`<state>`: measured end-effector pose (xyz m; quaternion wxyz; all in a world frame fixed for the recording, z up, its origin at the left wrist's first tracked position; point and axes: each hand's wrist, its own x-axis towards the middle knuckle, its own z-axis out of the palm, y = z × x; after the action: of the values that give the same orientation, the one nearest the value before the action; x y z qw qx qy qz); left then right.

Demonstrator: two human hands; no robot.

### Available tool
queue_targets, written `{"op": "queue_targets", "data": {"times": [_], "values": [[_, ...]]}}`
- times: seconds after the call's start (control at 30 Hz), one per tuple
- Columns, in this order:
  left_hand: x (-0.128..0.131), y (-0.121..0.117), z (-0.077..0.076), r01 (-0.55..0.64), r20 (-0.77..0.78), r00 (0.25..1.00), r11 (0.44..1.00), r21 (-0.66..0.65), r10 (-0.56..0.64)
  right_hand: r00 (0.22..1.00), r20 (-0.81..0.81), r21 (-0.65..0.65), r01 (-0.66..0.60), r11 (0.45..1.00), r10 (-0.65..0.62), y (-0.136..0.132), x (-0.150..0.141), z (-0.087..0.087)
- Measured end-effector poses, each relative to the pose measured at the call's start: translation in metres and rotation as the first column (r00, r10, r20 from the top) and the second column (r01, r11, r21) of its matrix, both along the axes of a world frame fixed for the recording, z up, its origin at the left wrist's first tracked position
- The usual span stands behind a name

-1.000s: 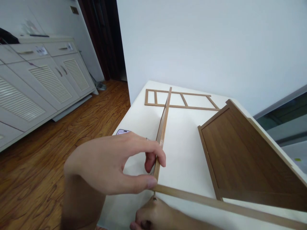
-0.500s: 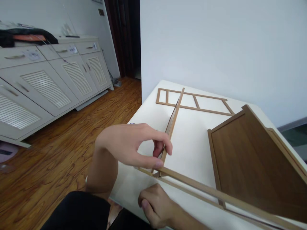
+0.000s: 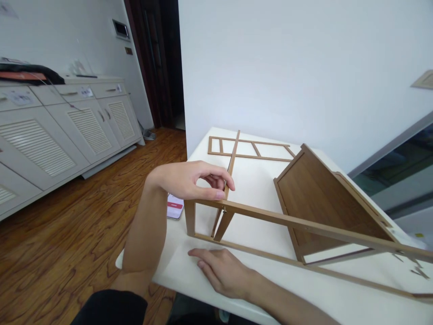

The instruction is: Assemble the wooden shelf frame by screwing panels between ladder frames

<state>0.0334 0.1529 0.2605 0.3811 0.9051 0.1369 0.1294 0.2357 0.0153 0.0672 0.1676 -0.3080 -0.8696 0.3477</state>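
My left hand (image 3: 199, 183) grips the corner where a narrow wooden board (image 3: 235, 151) meets the upright ladder-like wooden frame (image 3: 270, 215). Its thumb presses on the frame's top rail and its fingers curl round the board. A small metal screw (image 3: 224, 210) shows at this joint, just below the thumb. On the near side of the frame, my right hand (image 3: 221, 271) lies low over the white table (image 3: 176, 271), index finger stretched out and nothing visible in it. To the right stands a brown wooden panel (image 3: 324, 198), tilted and next to the frame.
A second ladder-like frame (image 3: 248, 157) lies flat at the back of the table by the wall. A phone (image 3: 175, 206) rests at the left edge. Several small brown pieces (image 3: 419, 271) lie at the right. A white cabinet (image 3: 84, 131) stands across the wooden floor.
My right hand has moved down from the screw at the joint to just above the tabletop, and its fingers have straightened. My left hand keeps its grip. The view has shifted, showing more of the upright frame.
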Motion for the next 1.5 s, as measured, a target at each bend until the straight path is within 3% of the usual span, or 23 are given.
{"op": "queue_targets", "data": {"times": [0.17, 0.27, 0.43, 0.57, 0.67, 0.8, 0.93, 1.17, 1.3, 1.5], "values": [[0.000, -0.001, 0.001, 0.013, 0.004, 1.000, 1.000, 0.003, -0.013, 0.997, 0.041, -0.055, 0.064, 0.996, -0.062, 0.000, 0.004, 0.012], [0.000, -0.002, 0.001, -0.003, -0.002, 1.000, 1.000, 0.002, 0.003, 0.996, 0.057, -0.016, 0.076, 0.997, -0.075, -0.005, 0.010, 0.028], [0.000, -0.002, -0.001, -0.021, 0.004, 1.000, 1.000, -0.011, 0.021, 0.996, -0.090, 0.108, -0.016, 0.994, 0.026, -0.019, 0.016, 0.084], [0.000, -0.002, 0.000, -0.012, 0.007, 1.000, 1.000, -0.014, 0.012, 0.975, -0.221, 0.104, -0.003, 0.995, 0.026, -0.019, 0.021, 0.135], [0.000, -0.003, 0.002, -0.001, 0.015, 1.000, 0.999, -0.034, 0.002, 0.969, -0.240, 0.168, -0.017, 0.986, 0.058, -0.014, 0.029, 0.155], [-0.001, -0.004, 0.002, -0.002, 0.005, 1.000, 0.999, -0.049, 0.002, 0.981, -0.192, 0.305, 0.084, 0.949, -0.025, -0.012, 0.041, 0.157], [-0.001, -0.005, 0.001, -0.010, 0.003, 1.000, 0.999, -0.038, 0.011, 0.979, -0.164, 0.454, 0.186, 0.871, -0.124, -0.012, 0.048, 0.153], [0.000, -0.006, 0.001, -0.017, 0.016, 1.000, 0.999, -0.034, 0.018, 0.971, -0.094, 0.636, 0.228, 0.737, -0.219, -0.008, 0.058, 0.153], [0.000, -0.006, 0.002, -0.020, 0.006, 1.000, 0.999, -0.032, 0.020, 0.976, -0.067, 0.652, 0.202, 0.731, -0.210, -0.009, 0.063, 0.156], [0.000, -0.008, 0.003, -0.044, -0.022, 0.999, 0.999, -0.029, 0.044, 0.983, -0.116, 0.573, 0.185, 0.798, -0.144, -0.013, 0.061, 0.167]]}}
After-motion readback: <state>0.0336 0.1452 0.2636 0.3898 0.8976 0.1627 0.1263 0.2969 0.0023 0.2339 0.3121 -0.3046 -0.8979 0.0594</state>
